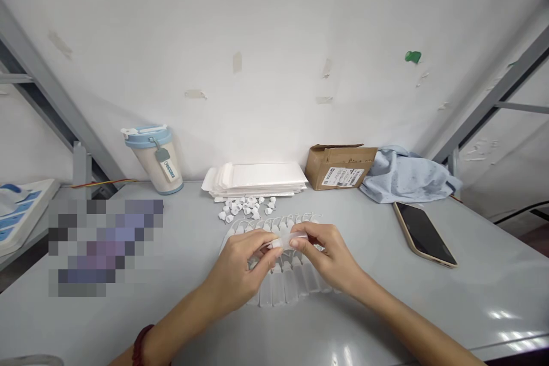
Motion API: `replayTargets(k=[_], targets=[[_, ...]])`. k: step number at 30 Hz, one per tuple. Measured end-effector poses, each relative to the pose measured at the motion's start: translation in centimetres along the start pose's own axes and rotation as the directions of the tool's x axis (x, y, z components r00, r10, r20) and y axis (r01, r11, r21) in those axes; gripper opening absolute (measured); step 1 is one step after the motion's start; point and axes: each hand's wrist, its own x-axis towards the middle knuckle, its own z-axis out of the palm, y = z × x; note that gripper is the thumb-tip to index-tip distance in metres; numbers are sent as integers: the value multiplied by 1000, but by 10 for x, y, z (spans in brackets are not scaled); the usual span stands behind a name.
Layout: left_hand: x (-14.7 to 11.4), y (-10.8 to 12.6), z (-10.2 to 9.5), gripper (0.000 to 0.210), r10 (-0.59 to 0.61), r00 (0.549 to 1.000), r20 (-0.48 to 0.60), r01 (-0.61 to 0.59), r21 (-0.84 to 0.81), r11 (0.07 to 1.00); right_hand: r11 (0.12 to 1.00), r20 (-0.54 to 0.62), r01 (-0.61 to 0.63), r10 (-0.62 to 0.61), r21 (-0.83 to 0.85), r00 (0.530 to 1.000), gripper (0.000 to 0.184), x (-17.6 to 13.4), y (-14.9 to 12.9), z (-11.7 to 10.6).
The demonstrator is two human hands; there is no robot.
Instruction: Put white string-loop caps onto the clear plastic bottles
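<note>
Above the middle of the table my hands meet at a small translucent plastic bottle (286, 239) lying roughly sideways. My left hand (245, 258) is closed, thumb and fingers pinching the white cap end. On the other end, the thumb and fingers of my right hand (326, 253) are closed around the clear body. Beneath them lies a row of similar translucent bottles (278, 289), side by side, partly hidden by both hands. Behind the hands runs another row with thin curved white loops (274, 220). A loose pile of small white caps (245, 206) sits just beyond.
Flat white boxes (266, 176) are stacked at the back, beside a brown cardboard box (338, 167) and a bluish cloth (403, 177). A phone (424, 234) lies right. A tumbler (155, 160) stands left, near a blurred patch (107, 246) and a power strip (21, 211).
</note>
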Motion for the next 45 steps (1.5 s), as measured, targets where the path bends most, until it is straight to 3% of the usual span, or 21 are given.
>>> replayTargets(k=[2, 5, 8, 11, 17, 19, 21, 25, 29, 32, 34, 36, 38, 40, 42, 45], targets=[[-1, -2, 2, 17, 110, 993, -53, -102, 123, 987, 990, 36, -114, 111, 89, 993, 34, 1, -1, -1], [0, -1, 3, 16, 40, 998, -46, -37, 63, 997, 971, 57, -187, 181, 150, 982, 35, 1, -1, -2], [1, 1, 2, 22, -130, 990, 46, 134, -104, 986, 986, 18, -122, 121, 115, 993, 32, 1, -2, -2], [2, 1, 3, 28, -217, 971, 98, 231, -174, 957, 999, -21, -29, 30, 32, 999, 28, 1, -1, -2], [4, 3, 3, 37, -277, 938, 208, 334, -329, 883, 984, -56, 160, -164, -74, 985, 20, -2, -1, -4], [4, 4, 4, 38, -290, 923, 253, 372, -390, 842, 986, -64, 159, -163, -59, 985, 18, -2, -1, -4], [3, 5, 5, 40, -293, 931, 216, 359, -405, 841, 992, -57, 124, -126, -28, 990, 18, -2, -2, -4], [-3, 4, 9, 37, -249, 968, 42, 250, -269, 930, 994, -4, -15, 15, 108, 1000, 25, -2, -2, -3], [-5, 3, 12, 28, -139, 990, -14, 138, -44, 989, 927, 96, -232, 213, 294, 972, 33, 0, 0, 1], [0, 1, 8, 28, -68, 997, -22, 70, 141, 988, 883, 157, -317, 279, 347, 948, 36, 4, 5, 0], [6, -6, -2, 26, -54, 998, -41, 62, 227, 972, 896, 92, -309, 296, 318, 951, 36, 9, 13, -6], [12, -19, -17, 25, -18, 996, -89, 47, 338, 940, 934, -86, -258, 287, 248, 954, 34, 15, 26, -17], [17, -37, -35, 26, 30, 989, -148, 47, 491, 870, 968, -311, -204, 240, 144, 919, 32, 21, 43, -30], [21, -57, -51, 32, 77, 985, -154, 34, 612, 790, 982, -439, -176, 190, 73, 878, 33, 26, 63, -43], [23, -74, -63, 35, 56, 993, -99, 26, 680, 733, 978, -438, -210, 194, 12, 878, 37, 30, 81, -52], [24, -87, -71, 38, 26, 999, -30, 3, 722, 692, 961, -365, -241, 176, -138, 914, 40, 33, 102, -57]])
